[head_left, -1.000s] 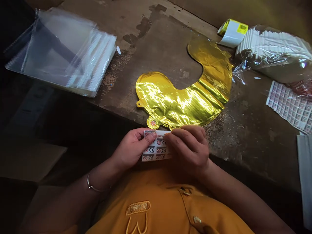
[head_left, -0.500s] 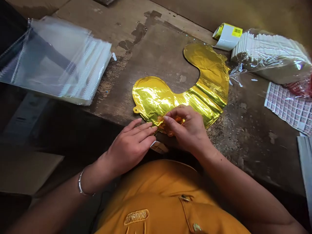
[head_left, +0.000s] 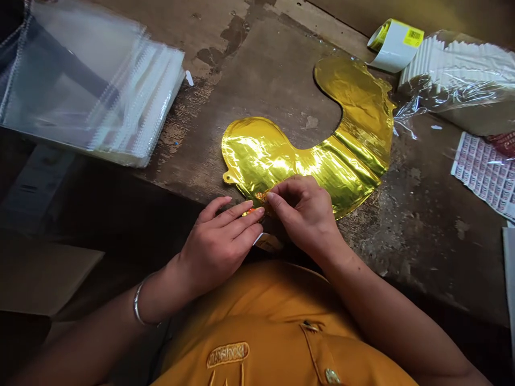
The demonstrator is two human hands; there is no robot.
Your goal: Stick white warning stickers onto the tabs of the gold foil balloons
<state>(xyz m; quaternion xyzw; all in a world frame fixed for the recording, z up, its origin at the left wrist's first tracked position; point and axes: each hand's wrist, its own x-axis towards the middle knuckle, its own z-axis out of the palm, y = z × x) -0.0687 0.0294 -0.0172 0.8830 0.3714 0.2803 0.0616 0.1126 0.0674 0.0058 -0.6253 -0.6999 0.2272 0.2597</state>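
Note:
A flat, curved gold foil balloon lies on the worn table, its near edge at the table's front. My right hand pinches that near edge between thumb and forefinger. Beside it, my left hand rests with fingers stretched out, the tips at the foil's near edge. A little orange, shiny foil shows under those fingertips, and I cannot make out its form. A small tab with a hole sticks out at the balloon's left end.
Clear plastic bags are stacked at left. At right lie a curled label roll, a clear bag of white sticks and a sheet of small stickers. A cardboard flap is below left.
The orange foil between my hands shows less now, with my left fingers further over it. My right hand keeps its pinch. The view has shifted slightly.

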